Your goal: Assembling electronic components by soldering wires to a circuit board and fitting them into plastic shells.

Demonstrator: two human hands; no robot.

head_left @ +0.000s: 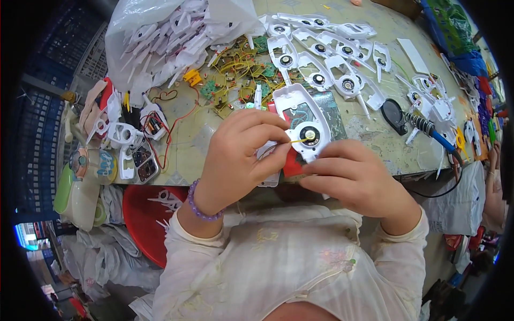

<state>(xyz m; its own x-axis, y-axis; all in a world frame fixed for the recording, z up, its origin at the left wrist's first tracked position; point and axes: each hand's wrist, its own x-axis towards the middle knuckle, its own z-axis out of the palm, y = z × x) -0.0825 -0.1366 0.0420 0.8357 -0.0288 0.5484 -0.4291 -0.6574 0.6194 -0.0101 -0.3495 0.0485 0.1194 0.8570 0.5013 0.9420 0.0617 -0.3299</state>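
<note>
In front of me a white plastic housing half (325, 128) with a round black-rimmed speaker (309, 135) rests on a red and dark board (334, 115). Thumb and fingers of my left hand (241, 147) are closed on a thin yellow wire (297, 140) that runs to the middle of the speaker. My right hand (356, 174) is curled at the lower right end of the housing, fingers closed against its edge, thumb hidden. Partly covered by my left hand, another white piece shows below the housing.
Several similar white housings (348, 84) lie at the far right. Green circuit boards with yellow wires (241, 69) are piled beside a plastic bag (120, 48) of white parts. A soldering iron (428, 127) lies at right, its cable over the table edge. A red basin (142, 224) stands below left.
</note>
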